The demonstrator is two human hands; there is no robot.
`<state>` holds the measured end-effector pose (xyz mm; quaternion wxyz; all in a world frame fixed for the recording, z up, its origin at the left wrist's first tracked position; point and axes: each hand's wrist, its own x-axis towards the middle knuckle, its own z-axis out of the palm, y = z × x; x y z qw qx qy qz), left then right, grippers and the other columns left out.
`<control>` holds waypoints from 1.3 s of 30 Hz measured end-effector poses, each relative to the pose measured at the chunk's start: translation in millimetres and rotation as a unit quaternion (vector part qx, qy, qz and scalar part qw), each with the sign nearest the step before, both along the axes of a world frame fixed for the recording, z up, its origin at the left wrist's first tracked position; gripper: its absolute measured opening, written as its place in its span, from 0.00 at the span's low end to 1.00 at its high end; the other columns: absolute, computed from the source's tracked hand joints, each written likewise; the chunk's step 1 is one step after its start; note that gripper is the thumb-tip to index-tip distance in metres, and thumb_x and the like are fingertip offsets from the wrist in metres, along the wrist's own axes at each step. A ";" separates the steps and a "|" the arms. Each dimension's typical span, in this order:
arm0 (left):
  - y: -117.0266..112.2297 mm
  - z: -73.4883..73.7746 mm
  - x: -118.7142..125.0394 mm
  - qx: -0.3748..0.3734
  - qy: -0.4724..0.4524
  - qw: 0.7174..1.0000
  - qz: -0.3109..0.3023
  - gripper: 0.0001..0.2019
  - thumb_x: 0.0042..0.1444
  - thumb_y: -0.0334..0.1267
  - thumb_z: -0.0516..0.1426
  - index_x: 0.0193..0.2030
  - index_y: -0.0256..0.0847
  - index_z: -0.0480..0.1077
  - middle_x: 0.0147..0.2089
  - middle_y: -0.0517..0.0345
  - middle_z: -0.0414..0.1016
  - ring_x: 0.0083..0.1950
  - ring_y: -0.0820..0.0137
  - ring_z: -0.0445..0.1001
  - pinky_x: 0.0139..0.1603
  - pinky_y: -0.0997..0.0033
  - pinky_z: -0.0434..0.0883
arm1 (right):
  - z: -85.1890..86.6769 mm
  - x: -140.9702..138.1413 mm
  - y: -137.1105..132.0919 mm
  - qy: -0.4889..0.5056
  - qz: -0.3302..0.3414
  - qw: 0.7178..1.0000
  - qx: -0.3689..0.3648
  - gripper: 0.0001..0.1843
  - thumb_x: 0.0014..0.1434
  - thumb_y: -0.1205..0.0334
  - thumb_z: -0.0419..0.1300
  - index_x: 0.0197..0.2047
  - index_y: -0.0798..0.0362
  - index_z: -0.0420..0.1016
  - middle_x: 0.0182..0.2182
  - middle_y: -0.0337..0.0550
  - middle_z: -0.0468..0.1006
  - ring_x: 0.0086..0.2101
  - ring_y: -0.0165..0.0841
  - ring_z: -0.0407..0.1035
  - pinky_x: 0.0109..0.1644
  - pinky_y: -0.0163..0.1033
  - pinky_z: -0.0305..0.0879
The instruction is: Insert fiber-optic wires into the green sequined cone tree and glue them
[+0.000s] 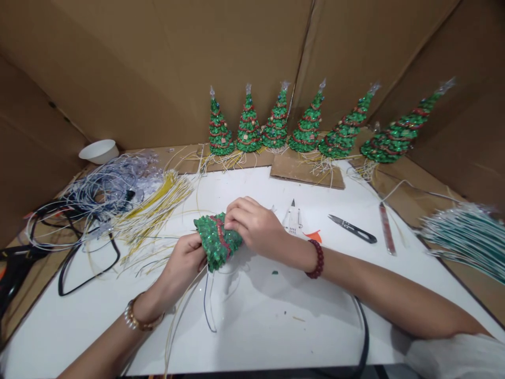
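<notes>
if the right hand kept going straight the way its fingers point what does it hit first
The right hand meets the green sequined tree cone first; its fingers already rest on it. Just past that, the left hand looks next in line, though depth is hard to judge.

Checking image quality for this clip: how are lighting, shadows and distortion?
Head view: wide-angle distortion tilts the rightmost green miniature Christmas tree outward; soft shadows lie beneath the right hand on the white board; lighting is even, without harsh glare.
</notes>
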<state>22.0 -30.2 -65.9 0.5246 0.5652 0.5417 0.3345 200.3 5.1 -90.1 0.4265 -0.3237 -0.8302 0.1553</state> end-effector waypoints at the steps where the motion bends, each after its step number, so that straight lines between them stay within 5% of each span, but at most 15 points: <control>1: 0.1 0.4 -0.6 0.002 0.002 1.000 0.000 0.13 0.42 0.36 0.60 0.13 0.37 0.63 0.15 0.66 0.51 0.20 0.78 0.46 0.20 0.76 0.46 | 0.1 0.9 -0.3 0.007 0.010 1.000 0.000 0.11 0.66 0.64 0.50 0.34 0.53 0.70 0.36 0.43 0.72 0.40 0.32 0.64 0.46 0.39 0.64; 13: -0.4 1.3 -5.5 -0.013 0.011 1.000 -0.009 0.14 0.45 0.37 0.59 0.14 0.37 0.64 0.16 0.65 0.54 0.21 0.77 0.48 0.21 0.76 0.49 | -4.5 12.0 -1.7 0.037 0.107 0.992 0.058 0.11 0.65 0.69 0.48 0.42 0.55 0.71 0.40 0.48 0.75 0.42 0.32 0.67 0.46 0.42 0.70; 26: 0.7 -0.7 -7.4 -0.027 0.000 0.999 -0.019 0.17 0.44 0.36 0.59 0.10 0.37 0.59 0.14 0.65 0.50 0.19 0.79 0.47 0.20 0.76 0.46 | -2.0 10.7 -3.0 0.079 0.126 0.989 -0.007 0.06 0.63 0.68 0.54 0.38 0.54 0.72 0.40 0.47 0.75 0.42 0.32 0.68 0.48 0.42 0.69; 29: 1.0 1.5 -13.1 -0.067 -0.033 0.997 -0.026 0.12 0.45 0.35 0.59 0.14 0.37 0.66 0.13 0.65 0.52 0.17 0.79 0.49 0.19 0.76 0.48 | -2.0 10.7 -2.9 0.093 0.124 0.988 -0.016 0.06 0.63 0.67 0.54 0.39 0.54 0.72 0.39 0.46 0.76 0.42 0.32 0.69 0.49 0.44 0.69; 32: 1.4 9.2 -23.5 -0.112 -0.099 0.987 -0.054 0.04 0.44 0.33 0.59 0.23 0.37 0.75 0.19 0.59 0.66 0.21 0.75 0.59 0.23 0.75 0.58 | -1.5 10.5 -3.4 0.102 0.120 0.987 -0.022 0.05 0.62 0.66 0.56 0.41 0.54 0.72 0.38 0.46 0.77 0.43 0.33 0.69 0.50 0.44 0.68; 35: 1.4 17.5 -30.9 -0.143 -0.171 0.972 -0.078 0.09 0.43 0.36 0.61 0.32 0.37 0.78 0.29 0.52 0.73 0.28 0.70 0.66 0.29 0.72 0.64 | -2.0 9.7 -4.2 0.098 0.117 0.988 -0.015 0.06 0.61 0.64 0.59 0.41 0.55 0.72 0.39 0.47 0.77 0.43 0.33 0.70 0.50 0.44 0.68; 39: 0.9 15.8 -31.6 -0.138 -0.183 0.971 -0.071 0.11 0.50 0.44 0.62 0.32 0.37 0.77 0.28 0.54 0.71 0.28 0.71 0.64 0.30 0.73 0.64 | -5.1 7.4 -5.0 0.104 0.098 0.990 -0.008 0.05 0.61 0.63 0.59 0.41 0.54 0.72 0.40 0.46 0.77 0.43 0.33 0.70 0.49 0.44 0.69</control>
